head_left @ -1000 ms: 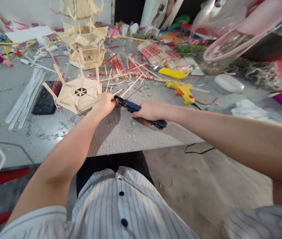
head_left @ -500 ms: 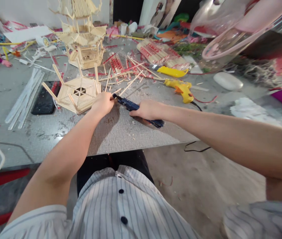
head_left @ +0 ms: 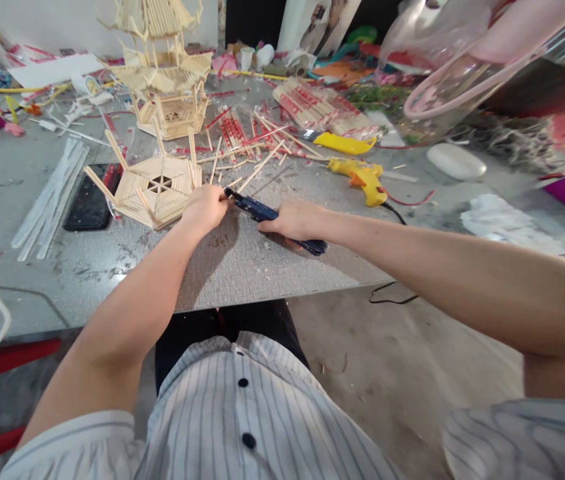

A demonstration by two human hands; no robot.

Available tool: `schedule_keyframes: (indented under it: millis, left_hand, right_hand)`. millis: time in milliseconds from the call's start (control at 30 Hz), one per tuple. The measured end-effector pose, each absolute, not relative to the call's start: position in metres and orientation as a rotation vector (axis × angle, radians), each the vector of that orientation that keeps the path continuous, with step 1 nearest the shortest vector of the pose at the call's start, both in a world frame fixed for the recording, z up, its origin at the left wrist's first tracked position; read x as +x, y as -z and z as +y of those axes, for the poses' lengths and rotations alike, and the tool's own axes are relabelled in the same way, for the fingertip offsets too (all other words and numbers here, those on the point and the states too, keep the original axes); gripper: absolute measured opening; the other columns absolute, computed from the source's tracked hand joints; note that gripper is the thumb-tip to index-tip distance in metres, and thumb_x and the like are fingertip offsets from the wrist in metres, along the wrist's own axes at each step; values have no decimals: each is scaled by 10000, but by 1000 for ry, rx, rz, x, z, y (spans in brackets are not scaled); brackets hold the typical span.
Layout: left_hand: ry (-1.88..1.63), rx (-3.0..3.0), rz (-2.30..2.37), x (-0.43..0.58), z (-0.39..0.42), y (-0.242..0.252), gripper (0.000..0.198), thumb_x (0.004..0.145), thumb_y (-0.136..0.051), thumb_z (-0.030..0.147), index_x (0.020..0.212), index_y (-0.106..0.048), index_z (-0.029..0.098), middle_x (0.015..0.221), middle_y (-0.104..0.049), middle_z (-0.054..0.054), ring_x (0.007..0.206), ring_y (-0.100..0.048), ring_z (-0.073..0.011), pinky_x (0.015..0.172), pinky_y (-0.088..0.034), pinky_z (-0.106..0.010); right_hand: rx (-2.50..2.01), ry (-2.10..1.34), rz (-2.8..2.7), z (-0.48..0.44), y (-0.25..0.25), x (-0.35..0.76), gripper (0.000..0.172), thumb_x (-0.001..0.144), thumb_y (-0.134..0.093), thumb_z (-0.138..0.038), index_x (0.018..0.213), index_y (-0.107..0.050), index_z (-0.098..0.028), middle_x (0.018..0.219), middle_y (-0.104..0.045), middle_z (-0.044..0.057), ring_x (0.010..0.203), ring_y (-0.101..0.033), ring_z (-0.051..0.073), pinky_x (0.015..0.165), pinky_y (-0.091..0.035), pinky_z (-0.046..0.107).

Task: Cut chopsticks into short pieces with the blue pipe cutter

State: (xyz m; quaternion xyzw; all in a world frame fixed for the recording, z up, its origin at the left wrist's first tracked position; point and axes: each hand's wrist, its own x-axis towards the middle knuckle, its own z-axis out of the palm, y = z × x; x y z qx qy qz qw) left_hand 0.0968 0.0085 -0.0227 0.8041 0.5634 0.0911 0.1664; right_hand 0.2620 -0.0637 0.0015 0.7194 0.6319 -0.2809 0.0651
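Note:
My right hand (head_left: 293, 219) is closed around the handles of dark blue cutting pliers (head_left: 257, 211) that lie low over the grey table (head_left: 242, 267). Its jaws point left toward my left hand (head_left: 206, 207), which is closed in a pinch at the tool's tip; what it pinches is too small to make out. Just left of that hand sits a hexagonal roof piece (head_left: 155, 188) built of wooden sticks. A taller stick pagoda (head_left: 165, 73) stands behind it.
Loose wooden sticks and red-wrapped chopstick packs (head_left: 257, 137) litter the table's middle. A yellow glue gun (head_left: 362, 179) and yellow comb-like tool (head_left: 345, 143) lie to the right, a black phone (head_left: 87, 205) and clear glue sticks (head_left: 50, 197) to the left. A pink-rimmed clear bowl (head_left: 457, 73) hangs at top right.
Both hands and the pliers stay almost in place; the view has shifted slightly, nothing taken up or let go.

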Motion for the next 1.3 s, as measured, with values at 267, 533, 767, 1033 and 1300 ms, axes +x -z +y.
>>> schedule_keyframes:
  millis: [267,533,767,1033,1300]
  left_hand:
    - [-272,2304,1588,97,9,23,325,802,-500,393,881,-696,145,775,-650,-90,753,-572,-192,682,-405,-283]
    - [-318,2326,1584,98,10,27,321,821,-462,365,882,-690,148,846,-669,-121,788,-585,-217,663,-393,-302]
    - [-334,2342,1595,97,7,24,324,847,-433,343,877,-686,142,868,-676,-120,815,-591,-206,702,-412,-290]
    - [-358,2344,1583,96,9,26,326,847,-432,328,890,-682,123,878,-675,-132,833,-598,-213,743,-417,-302]
    - [-412,2293,1593,96,10,24,298,838,-446,328,818,-666,128,814,-657,-115,795,-582,-197,738,-412,-300]
  right_hand:
    - [2106,1001,1922,-59,-2,266,498,829,-445,-493,453,-487,-169,464,-538,40,457,-521,111,624,-438,252]
    - [2028,1312,1805,-59,-27,264,707,846,-150,-702,553,-468,-142,485,-500,58,449,-498,97,559,-431,234]
    - [2315,1164,1791,-53,-17,262,694,904,-68,-580,651,-527,-125,543,-538,77,396,-455,91,511,-408,248]
    - [2241,839,1805,-39,-8,266,772,869,-66,-647,583,-598,-167,477,-521,91,566,-565,189,686,-421,310]
    - [2369,948,1740,-41,-2,265,774,860,-91,-667,655,-619,-139,600,-603,124,540,-577,184,612,-439,306]
